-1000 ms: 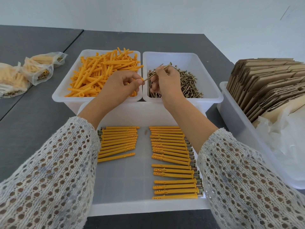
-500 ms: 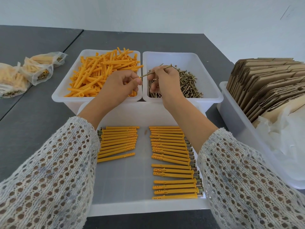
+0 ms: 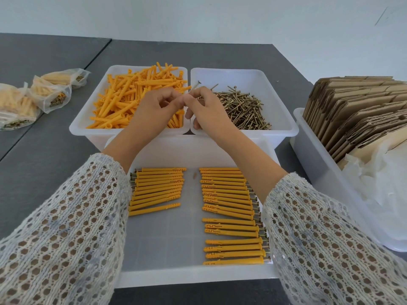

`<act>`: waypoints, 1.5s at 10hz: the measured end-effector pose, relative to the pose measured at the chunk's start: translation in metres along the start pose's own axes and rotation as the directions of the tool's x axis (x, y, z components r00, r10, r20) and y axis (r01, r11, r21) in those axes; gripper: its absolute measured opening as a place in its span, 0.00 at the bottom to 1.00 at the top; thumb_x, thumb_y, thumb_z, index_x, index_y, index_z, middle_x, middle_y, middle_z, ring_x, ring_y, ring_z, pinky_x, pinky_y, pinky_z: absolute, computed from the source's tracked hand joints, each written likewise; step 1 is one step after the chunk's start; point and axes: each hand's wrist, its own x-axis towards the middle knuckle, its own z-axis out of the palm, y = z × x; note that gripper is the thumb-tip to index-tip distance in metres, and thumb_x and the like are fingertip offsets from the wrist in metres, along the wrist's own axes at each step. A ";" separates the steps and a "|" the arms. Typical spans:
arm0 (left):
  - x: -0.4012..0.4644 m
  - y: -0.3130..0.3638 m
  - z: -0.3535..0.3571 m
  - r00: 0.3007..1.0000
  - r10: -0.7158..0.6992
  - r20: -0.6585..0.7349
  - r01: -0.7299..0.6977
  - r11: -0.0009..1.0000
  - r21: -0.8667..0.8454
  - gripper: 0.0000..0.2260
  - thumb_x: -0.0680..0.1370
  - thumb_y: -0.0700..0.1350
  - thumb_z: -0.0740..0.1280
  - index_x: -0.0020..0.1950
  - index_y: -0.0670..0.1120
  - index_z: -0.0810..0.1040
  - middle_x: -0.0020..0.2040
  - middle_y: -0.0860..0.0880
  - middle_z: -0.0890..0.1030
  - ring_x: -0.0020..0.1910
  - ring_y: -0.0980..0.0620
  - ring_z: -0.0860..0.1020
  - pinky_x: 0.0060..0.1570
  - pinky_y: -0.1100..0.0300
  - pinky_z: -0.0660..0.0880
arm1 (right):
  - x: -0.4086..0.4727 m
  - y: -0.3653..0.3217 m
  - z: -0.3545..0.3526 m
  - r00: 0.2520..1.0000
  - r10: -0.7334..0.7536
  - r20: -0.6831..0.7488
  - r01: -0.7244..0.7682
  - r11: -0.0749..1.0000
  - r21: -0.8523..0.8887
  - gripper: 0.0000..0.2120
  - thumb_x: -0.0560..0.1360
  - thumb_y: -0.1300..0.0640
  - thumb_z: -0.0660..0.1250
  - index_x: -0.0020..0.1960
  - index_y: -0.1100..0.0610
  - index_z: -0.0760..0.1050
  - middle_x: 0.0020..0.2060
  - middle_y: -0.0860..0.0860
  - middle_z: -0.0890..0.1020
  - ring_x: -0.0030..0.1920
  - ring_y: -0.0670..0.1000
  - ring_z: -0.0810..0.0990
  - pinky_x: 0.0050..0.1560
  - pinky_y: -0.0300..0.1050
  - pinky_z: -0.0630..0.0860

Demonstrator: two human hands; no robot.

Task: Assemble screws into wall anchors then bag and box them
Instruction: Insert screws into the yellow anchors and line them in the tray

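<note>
My left hand (image 3: 154, 106) and my right hand (image 3: 206, 110) meet fingertip to fingertip above the two bins. My right hand pinches a brass screw (image 3: 196, 85) whose head sticks up between the hands. The screw's lower end runs into my left hand's curled fingers, which grip a wall anchor almost wholly hidden there. Loose orange anchors (image 3: 132, 95) fill the left bin (image 3: 88, 122). Loose screws (image 3: 242, 106) lie in the right bin (image 3: 284, 126). Two columns of assembled anchors (image 3: 158, 188) (image 3: 229, 208) lie in the near tray (image 3: 167, 238).
Filled clear bags (image 3: 50, 93) lie on the grey table at the far left. A white bin (image 3: 308, 172) on the right holds flat cardboard boxes (image 3: 352, 111) and empty plastic bags (image 3: 385, 183). My knit sleeves cover both tray sides.
The hands have closed together. The screw, earlier seen at nearly full length between them, now shows only its head end above the fingertips.
</note>
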 end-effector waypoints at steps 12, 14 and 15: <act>0.007 0.008 -0.003 0.862 -0.504 -0.054 0.340 0.653 -0.677 0.18 0.85 0.56 0.54 0.55 0.48 0.80 0.45 0.53 0.81 0.40 0.57 0.78 0.43 0.60 0.73 | -0.066 -0.013 0.062 0.381 0.412 0.828 0.285 0.800 -0.528 0.09 0.77 0.63 0.63 0.37 0.63 0.72 0.27 0.54 0.80 0.25 0.52 0.74 0.29 0.42 0.75; 0.008 0.008 -0.003 0.863 -0.504 -0.044 0.358 0.670 -0.651 0.17 0.85 0.55 0.54 0.55 0.48 0.80 0.43 0.53 0.81 0.41 0.57 0.78 0.45 0.60 0.73 | -0.095 -0.014 0.084 0.576 0.129 0.807 0.645 0.535 -0.546 0.10 0.77 0.63 0.64 0.37 0.59 0.68 0.33 0.50 0.70 0.30 0.48 0.66 0.25 0.40 0.63; 0.009 0.007 -0.002 0.867 -0.498 -0.033 0.362 0.672 -0.646 0.17 0.85 0.55 0.55 0.55 0.48 0.80 0.44 0.52 0.81 0.41 0.56 0.78 0.46 0.59 0.72 | -0.095 -0.005 0.097 0.610 0.117 0.784 0.622 0.543 -0.564 0.07 0.78 0.60 0.65 0.55 0.59 0.76 0.41 0.54 0.76 0.32 0.50 0.67 0.32 0.43 0.68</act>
